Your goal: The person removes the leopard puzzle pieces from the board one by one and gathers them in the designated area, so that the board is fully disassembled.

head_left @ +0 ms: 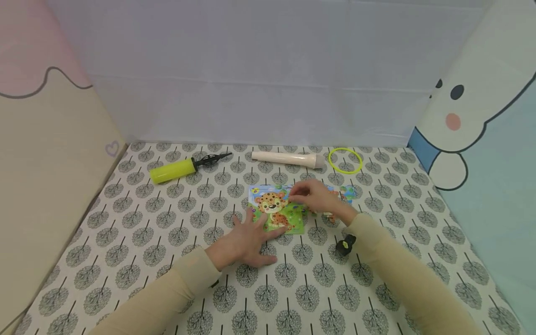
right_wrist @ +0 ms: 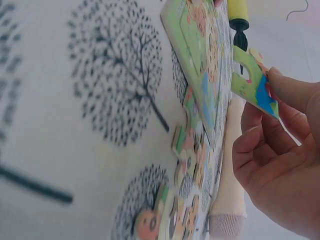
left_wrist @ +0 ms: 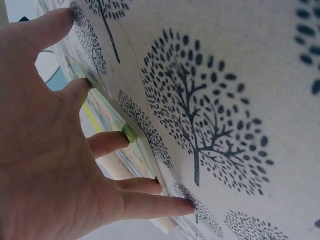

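A jigsaw puzzle board (head_left: pixel 297 225) with a spotted leopard cub picture lies flat on the cloth. My left hand (head_left: pixel 247 239) spreads its fingers over the board's lower left part, and in the left wrist view its fingertips (left_wrist: pixel 129 134) rest along the board's edge. Above the board's right side, my right hand (head_left: pixel 313 194) pinches a green and blue puzzle piece (right_wrist: pixel 254 85) between thumb and fingers, tilted in the air. Several loose puzzle pieces (right_wrist: pixel 186 157) lie beside the board, partly hidden behind the right hand in the head view.
Behind the board lie a yellow-green hand pump (head_left: pixel 173 170), a pale wand with a grey wide end (head_left: pixel 286 158) and a yellow ring (head_left: pixel 329 160). A small black object (head_left: pixel 345 244) shows beside the right sleeve. The tree-patterned cloth (head_left: pixel 159 260) meets fabric walls at the back and sides.
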A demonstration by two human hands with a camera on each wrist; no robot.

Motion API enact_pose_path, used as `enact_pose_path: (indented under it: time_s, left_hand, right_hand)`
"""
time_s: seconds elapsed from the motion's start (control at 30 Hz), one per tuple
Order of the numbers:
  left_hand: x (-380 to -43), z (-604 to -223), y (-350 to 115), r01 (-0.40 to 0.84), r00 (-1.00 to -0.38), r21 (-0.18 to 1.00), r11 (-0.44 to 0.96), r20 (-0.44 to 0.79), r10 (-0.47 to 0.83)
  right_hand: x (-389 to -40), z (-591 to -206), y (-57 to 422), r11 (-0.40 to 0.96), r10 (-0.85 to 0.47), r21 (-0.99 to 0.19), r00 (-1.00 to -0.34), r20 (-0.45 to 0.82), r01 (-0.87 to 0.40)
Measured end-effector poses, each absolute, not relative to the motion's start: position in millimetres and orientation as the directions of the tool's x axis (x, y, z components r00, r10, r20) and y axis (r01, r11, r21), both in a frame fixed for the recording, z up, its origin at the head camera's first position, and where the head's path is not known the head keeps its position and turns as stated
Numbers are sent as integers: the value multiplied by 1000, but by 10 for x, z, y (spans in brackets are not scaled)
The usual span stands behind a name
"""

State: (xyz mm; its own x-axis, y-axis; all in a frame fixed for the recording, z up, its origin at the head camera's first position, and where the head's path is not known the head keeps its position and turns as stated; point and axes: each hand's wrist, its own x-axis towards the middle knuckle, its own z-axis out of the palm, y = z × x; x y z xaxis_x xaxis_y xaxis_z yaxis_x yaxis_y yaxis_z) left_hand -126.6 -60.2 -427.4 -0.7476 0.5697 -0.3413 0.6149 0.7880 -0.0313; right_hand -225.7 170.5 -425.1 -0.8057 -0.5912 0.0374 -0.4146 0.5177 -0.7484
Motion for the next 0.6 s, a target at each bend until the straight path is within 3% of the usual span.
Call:
enact_pose_path:
  time_s: [0.33, 0.6]
  left_hand:
    - [-1245, -4365, -624, 604, -753, 4, 797, -323, 573]
    - [-1216, -4369, -609, 607, -762, -10, 795, -291, 578]
  right_hand:
    - [-2238, -4251, 2252, 560, -569, -728, -823, 8, -394]
    - [-2226, -4292, 2689, 640, -495, -707, -865, -80, -300]
